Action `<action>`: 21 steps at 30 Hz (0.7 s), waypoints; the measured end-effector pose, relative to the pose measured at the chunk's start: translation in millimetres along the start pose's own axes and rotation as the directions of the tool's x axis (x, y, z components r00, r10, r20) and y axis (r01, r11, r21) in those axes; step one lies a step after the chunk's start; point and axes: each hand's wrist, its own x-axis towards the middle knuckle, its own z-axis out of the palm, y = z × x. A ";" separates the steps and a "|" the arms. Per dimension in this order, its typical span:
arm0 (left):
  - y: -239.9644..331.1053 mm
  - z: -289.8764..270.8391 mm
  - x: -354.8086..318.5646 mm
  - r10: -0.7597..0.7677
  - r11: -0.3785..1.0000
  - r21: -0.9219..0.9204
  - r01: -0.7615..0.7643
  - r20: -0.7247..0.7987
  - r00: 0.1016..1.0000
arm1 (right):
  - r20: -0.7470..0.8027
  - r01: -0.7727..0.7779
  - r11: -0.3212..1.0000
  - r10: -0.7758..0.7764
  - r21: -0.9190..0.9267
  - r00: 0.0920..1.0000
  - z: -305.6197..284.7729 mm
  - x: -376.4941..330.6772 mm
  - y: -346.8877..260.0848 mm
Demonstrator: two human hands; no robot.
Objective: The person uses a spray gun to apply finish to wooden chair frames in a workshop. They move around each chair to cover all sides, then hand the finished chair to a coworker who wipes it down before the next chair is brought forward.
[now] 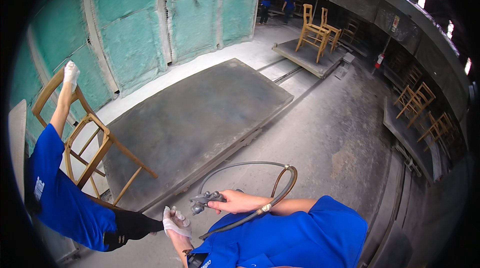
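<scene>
My right hand (231, 201) grips a grey metal spray gun (205, 200) in front of my body. From the gun a grey hose (245, 163) loops out, passes over my right forearm and comes back across my shirt. My left hand (176, 222), in a whitish glove, is just below and left of the gun. Its fingers are loosely bent and apart, with nothing in them. At the left a co-worker in a blue shirt (65, 203) holds a bare wooden chair (97, 133) by its top with a gloved hand (71, 74). The chair is tilted beside a large grey platform (195, 123).
Turquoise filter panels (135, 28) line the left wall. Wooden chairs (315, 33) stand on a farther platform (300, 55), near two people (288, 3). More chairs (420, 100) occupy a platform on the right. A red fire extinguisher (379, 60) and floor rails (287, 73) are also in view.
</scene>
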 end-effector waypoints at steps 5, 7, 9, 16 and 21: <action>-0.8 -10.2 4.1 -0.067 0.996 -0.060 0.066 -0.023 0.997 | 0.083 -0.005 0.998 -0.001 0.065 0.997 -3.2 0.7 7.1; -2.5 -15.6 3.1 -0.081 0.990 -0.112 0.082 0.009 0.997 | 0.136 -0.059 0.989 0.041 0.134 0.990 -5.2 1.2 10.3; -2.1 -17.8 0.6 -0.066 0.988 -0.135 0.078 0.089 0.994 | 0.131 -0.035 0.990 0.017 0.140 0.991 -9.3 1.8 10.4; 24.1 -11.0 -22.9 -0.009 0.972 -0.233 0.036 0.115 0.993 | 0.236 0.169 0.955 -0.228 0.244 0.945 -63.1 -19.5 -20.4; 32.2 -8.6 -34.6 0.035 0.963 -0.268 0.003 0.138 0.990 | 0.256 0.445 0.694 -0.661 0.567 0.705 -76.3 -30.8 -33.1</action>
